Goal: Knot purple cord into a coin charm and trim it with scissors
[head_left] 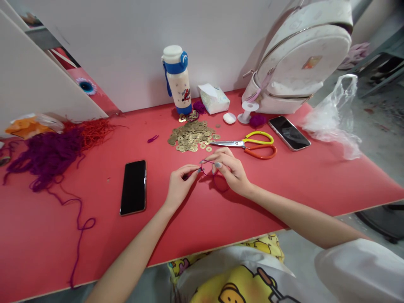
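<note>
Between my hands a thin purple cord (207, 161) is looped just above the red table. My left hand (181, 185) pinches one part of the cord between thumb and forefinger. Thumb and fingers of my right hand (232, 172) are closed on the other side of the loop. Part of the cord hangs below my right fingers, close to the tabletop. Beyond the hands lies a heap of brass coins with holes (191, 135). Scissors (244, 144) with one yellow and one red handle rest just behind my right hand, their blades pointing at the coins.
A black phone (134, 187) lies left of my hands, another phone (289, 133) at the right. Purple yarn (50, 153) and red strands (94, 134) are piled at the left. Along the back stand a bottle (179, 80), tissue pack (214, 100), spool (248, 112) and white backpack (299, 63).
</note>
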